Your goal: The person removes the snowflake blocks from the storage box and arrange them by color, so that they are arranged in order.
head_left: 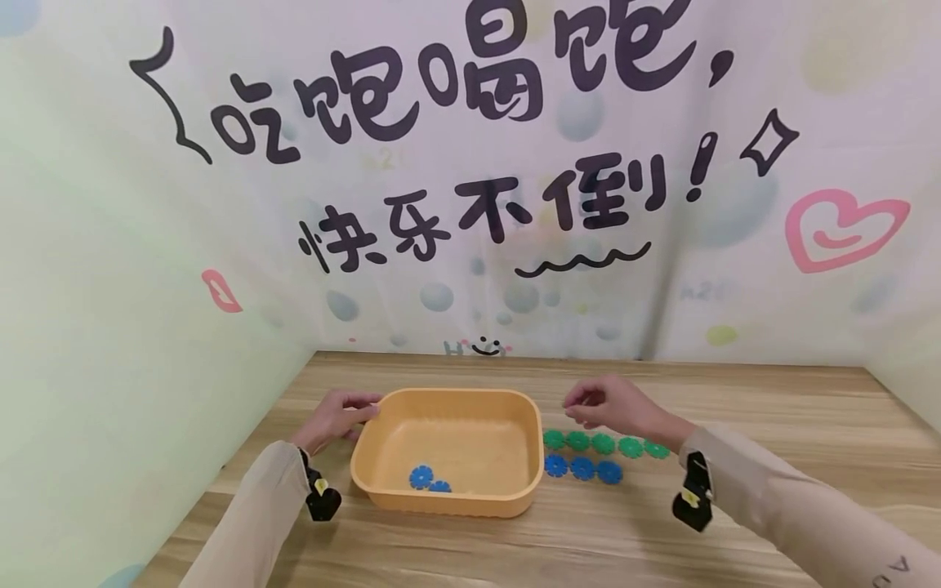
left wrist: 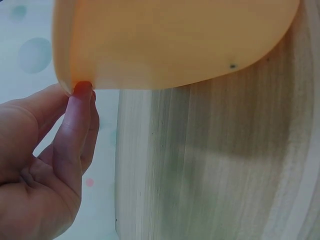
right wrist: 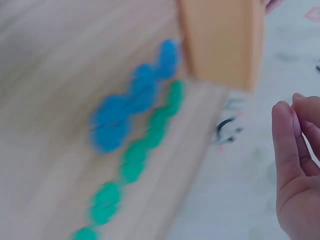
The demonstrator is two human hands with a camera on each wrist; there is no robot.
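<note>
An orange plastic basin [head_left: 448, 504] stands on the wooden table; two blue notched discs [head_left: 421, 477] lie inside it. At the basin's far left corner, my left hand [head_left: 336, 418] pinches the rim, fingers on the outside and a fingertip over the edge in the left wrist view. My right hand [head_left: 606, 404] hovers right of the basin, its fingers loosely bent with the tips near the thumb; I see nothing held between them. Below it lies a row of several green notched discs [head_left: 603, 444]. Three blue notched discs [head_left: 582, 468] form a second row nearer me.
A printed cloth backdrop [head_left: 478, 310] with large black characters hangs behind the table's far edge, and a pale side wall [head_left: 110, 367] rises on the left. Wooden tabletop [head_left: 794, 474] extends to the right of the discs. Each wrist wears a black camera [head_left: 693, 494].
</note>
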